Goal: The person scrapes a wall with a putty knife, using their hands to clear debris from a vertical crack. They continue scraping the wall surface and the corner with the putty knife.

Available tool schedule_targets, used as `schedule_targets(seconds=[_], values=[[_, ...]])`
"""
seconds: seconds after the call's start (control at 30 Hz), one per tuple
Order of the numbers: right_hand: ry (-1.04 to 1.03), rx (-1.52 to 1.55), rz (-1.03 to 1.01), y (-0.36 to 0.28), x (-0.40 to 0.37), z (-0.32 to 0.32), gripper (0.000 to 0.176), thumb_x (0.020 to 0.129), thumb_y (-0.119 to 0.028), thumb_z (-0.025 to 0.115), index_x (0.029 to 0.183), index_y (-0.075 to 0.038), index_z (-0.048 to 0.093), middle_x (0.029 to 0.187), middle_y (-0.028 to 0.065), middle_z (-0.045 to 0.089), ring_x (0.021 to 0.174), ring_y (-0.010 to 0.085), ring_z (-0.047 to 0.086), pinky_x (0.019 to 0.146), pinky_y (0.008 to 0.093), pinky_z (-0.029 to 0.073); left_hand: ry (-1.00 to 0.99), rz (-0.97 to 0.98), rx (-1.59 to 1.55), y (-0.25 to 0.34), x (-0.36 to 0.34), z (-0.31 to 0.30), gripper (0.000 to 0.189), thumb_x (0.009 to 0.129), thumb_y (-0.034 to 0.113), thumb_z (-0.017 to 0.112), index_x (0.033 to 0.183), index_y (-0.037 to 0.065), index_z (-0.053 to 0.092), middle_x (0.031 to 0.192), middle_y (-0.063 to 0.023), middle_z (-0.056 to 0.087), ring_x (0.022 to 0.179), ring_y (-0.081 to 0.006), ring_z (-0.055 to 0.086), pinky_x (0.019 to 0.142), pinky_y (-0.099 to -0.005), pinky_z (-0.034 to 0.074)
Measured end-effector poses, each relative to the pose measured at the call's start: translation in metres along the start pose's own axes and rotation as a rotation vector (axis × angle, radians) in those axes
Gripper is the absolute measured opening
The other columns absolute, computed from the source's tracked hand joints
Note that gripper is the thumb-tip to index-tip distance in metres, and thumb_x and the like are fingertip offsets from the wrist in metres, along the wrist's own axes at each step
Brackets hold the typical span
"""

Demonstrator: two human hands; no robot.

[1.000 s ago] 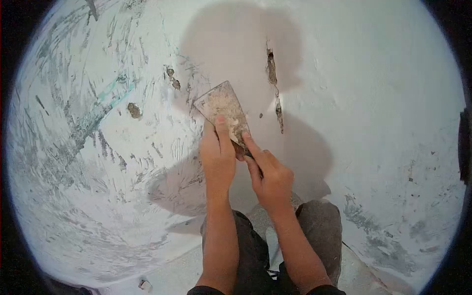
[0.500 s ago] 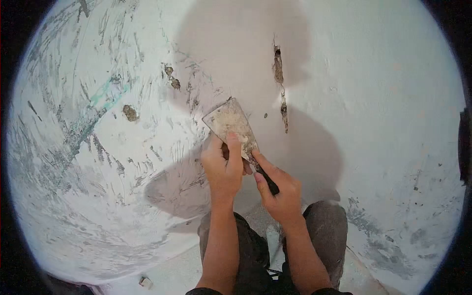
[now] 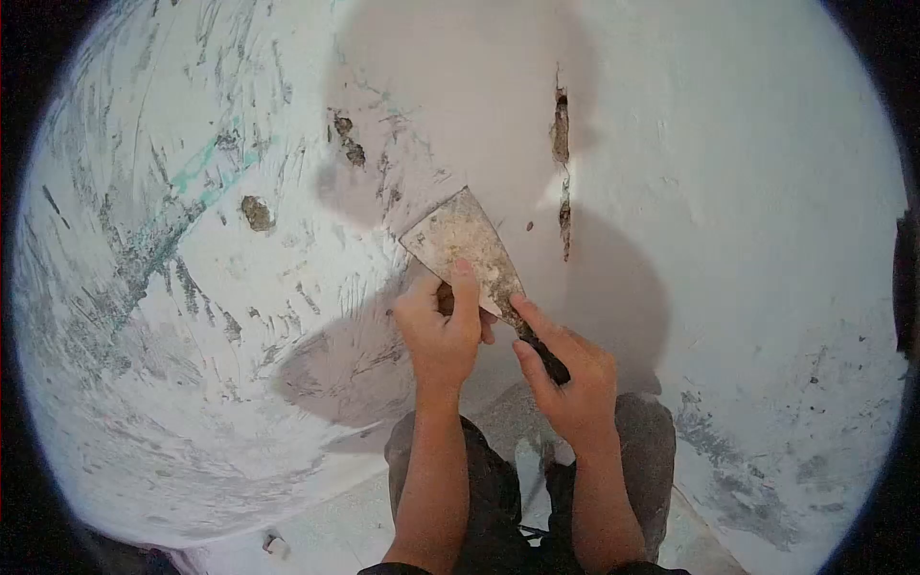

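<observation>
Scraper lies blade-flat on white plastered wall, mid-frame, just left of a vertical crack. Right hand has fingers closed round the dark handle, index stretched along it. Left hand sets index tip on the blade, other fingers curled in. Left part of wall is scraped to grey-green streaks w/ small gouges. Pale floor lies below, and the person's shadow falls on the wall.
</observation>
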State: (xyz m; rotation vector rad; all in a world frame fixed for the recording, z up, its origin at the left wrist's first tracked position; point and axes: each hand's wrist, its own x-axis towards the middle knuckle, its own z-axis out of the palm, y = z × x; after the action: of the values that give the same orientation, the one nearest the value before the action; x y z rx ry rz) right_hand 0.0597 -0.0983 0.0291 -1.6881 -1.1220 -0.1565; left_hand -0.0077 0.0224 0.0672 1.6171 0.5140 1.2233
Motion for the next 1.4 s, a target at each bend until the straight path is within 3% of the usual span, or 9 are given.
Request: schedule_targets(seconds=[0.07,0.3,0.4,0.5,0.57,1.0,1.3,1.37,1.4], values=[[0.173,0.112,-0.116,0.001,0.002,0.007,0.044,0.083,-0.015,0.071,0.127,-0.014,0.062,0.074,0.0102,0.065,0.059,0.0176,0.06,0.055,0.0318,0.05,-0.026,0.004,-0.016,-0.004,0.0,-0.002,0.026,0.098,0.018,0.053,0.085,-0.003,0.059,0.056,-0.0034,0.057,0.041,-0.008,0.052,0.036,-0.0235,0.04],[0.162,0.141,-0.09,-0.003,-0.001,0.008,0.044,0.08,-0.007,0.072,0.123,-0.012,0.065,0.075,0.0093,0.062,0.057,0.0162,0.055,0.054,0.03,0.047,-0.009,-0.01,-0.056,0.003,0.0,-0.001,0.029,0.099,0.021,0.052,0.083,-0.003,0.058,0.056,-0.003,0.056,0.041,-0.008,0.052,0.037,-0.024,0.039],[0.096,0.136,0.019,-0.01,-0.001,0.001,0.037,0.08,-0.005,0.07,0.118,-0.006,0.067,0.074,0.0079,0.062,0.06,0.0135,0.053,0.057,0.0269,0.043,-0.019,-0.008,-0.034,0.0,-0.001,-0.003,0.031,0.099,0.022,0.052,0.083,-0.003,0.058,0.056,-0.003,0.055,0.041,-0.0082,0.052,0.037,-0.024,0.039],[0.096,0.1,0.001,-0.011,0.0,-0.003,0.039,0.08,-0.005,0.071,0.118,-0.008,0.067,0.071,0.0071,0.06,0.059,0.013,0.051,0.055,0.0275,0.042,-0.029,-0.016,-0.043,-0.001,0.0,-0.005,0.032,0.099,0.023,0.051,0.083,-0.003,0.057,0.055,-0.0029,0.055,0.041,-0.0083,0.052,0.037,-0.024,0.04],[0.104,0.069,-0.023,-0.011,0.0,-0.004,0.046,0.078,-0.007,0.075,0.122,-0.015,0.067,0.071,0.0057,0.059,0.056,0.0122,0.05,0.051,0.0285,0.044,-0.053,-0.003,-0.059,0.003,0.0,-0.005,0.032,0.1,0.023,0.05,0.082,-0.003,0.057,0.055,-0.0032,0.056,0.041,-0.008,0.052,0.037,-0.0241,0.04],[0.085,0.055,0.018,-0.004,0.006,-0.008,0.045,0.076,-0.007,0.076,0.12,-0.016,0.068,0.07,0.0056,0.061,0.058,0.0119,0.052,0.051,0.0277,0.044,-0.139,-0.132,-0.11,0.003,0.002,-0.006,0.036,0.1,0.026,0.049,0.079,-0.002,0.057,0.056,-0.0047,0.057,0.042,-0.0087,0.051,0.039,-0.0238,0.04],[0.168,-0.108,-0.092,0.006,0.01,-0.005,0.045,0.071,-0.007,0.08,0.114,-0.015,0.071,0.07,0.0067,0.061,0.058,0.0132,0.055,0.053,0.0276,0.045,-0.189,-0.121,-0.189,-0.002,0.004,-0.005,0.044,0.101,0.032,0.048,0.075,-0.001,0.058,0.056,-0.0051,0.056,0.043,-0.0092,0.052,0.04,-0.0243,0.04],[0.284,0.065,-0.064,0.007,0.005,0.011,0.043,0.071,-0.009,0.08,0.113,-0.013,0.071,0.07,0.0078,0.062,0.059,0.0151,0.056,0.056,0.0289,0.047,-0.183,-0.111,-0.153,-0.003,0.002,-0.006,0.04,0.101,0.031,0.048,0.082,-0.002,0.059,0.058,-0.0049,0.057,0.045,-0.0089,0.053,0.04,-0.0242,0.04],[0.302,0.053,-0.141,0.011,0.004,0.018,0.044,0.077,-0.01,0.078,0.12,-0.01,0.067,0.07,0.0051,0.06,0.06,0.0131,0.054,0.058,0.0274,0.047,-0.186,-0.11,-0.156,-0.001,0.0,-0.005,0.04,0.101,0.031,0.048,0.082,-0.002,0.059,0.058,-0.0049,0.057,0.045,-0.0089,0.053,0.04,-0.0242,0.04]])
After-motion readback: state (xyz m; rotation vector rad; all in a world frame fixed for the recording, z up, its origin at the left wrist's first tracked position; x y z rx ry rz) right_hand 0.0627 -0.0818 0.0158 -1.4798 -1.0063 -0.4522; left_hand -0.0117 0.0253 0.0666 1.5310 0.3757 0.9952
